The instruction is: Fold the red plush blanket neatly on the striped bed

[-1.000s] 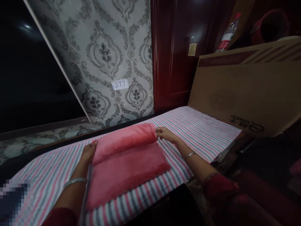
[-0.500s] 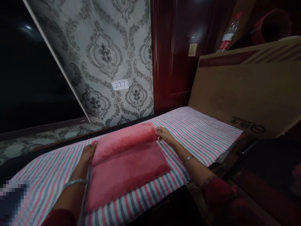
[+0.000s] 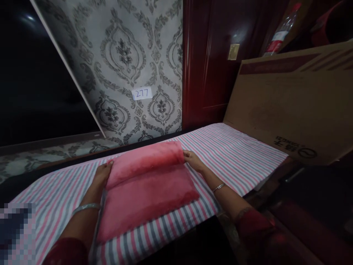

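Left hand [image 3: 102,175]: pressed flat on roll's end, likely open; dim.
Right hand [image 3: 193,161]: fingers curled on pink towel [image 3: 146,184] roll.
Advice: you keep both ends level on striped sheet [image 3: 234,154].

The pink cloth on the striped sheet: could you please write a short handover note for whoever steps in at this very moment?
Left hand: fingers on the left end of the rolled part of the pink cloth.
Right hand: fingers on the right end of the same roll.
Where: the cloth lies on the striped sheet, near its front edge; a cardboard sheet leans to the right.
Done: the far part is rolled up toward the person.
Left: the near part lies flat, not yet rolled.
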Motion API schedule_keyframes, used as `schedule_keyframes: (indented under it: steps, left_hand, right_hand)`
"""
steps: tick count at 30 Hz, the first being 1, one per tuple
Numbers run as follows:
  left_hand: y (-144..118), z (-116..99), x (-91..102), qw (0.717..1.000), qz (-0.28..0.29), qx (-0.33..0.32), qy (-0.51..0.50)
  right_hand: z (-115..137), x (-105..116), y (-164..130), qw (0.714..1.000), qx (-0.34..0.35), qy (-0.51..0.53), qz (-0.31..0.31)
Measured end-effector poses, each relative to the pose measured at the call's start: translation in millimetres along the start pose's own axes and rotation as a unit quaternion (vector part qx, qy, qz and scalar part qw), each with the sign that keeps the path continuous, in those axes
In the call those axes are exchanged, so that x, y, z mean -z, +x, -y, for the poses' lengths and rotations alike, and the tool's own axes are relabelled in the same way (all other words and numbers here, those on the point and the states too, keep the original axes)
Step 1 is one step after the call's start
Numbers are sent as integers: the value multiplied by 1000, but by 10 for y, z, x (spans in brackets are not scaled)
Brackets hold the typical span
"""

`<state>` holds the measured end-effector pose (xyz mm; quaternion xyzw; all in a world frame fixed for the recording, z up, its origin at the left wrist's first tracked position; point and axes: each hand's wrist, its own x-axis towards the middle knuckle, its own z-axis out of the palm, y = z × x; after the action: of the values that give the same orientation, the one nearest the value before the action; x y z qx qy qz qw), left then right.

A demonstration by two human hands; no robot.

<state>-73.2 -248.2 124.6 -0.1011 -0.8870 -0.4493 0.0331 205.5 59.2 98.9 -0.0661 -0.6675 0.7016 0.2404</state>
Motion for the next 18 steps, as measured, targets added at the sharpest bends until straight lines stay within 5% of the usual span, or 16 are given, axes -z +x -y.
schedule_keyframes:
  steps: [7,13,18]
  left_hand:
    - [-94,-106,50,998,16,55,-39]
    - [-153,-172,95,993,35,70,-94]
    - [-314,-26,245,982,46,75,-169]
  right_hand:
    - [-20,154,36,999,0,-5,-36]
    - [-57,175,43,999,3,-38,-7]
    - [-80,288,-27,997,11,-78,24]
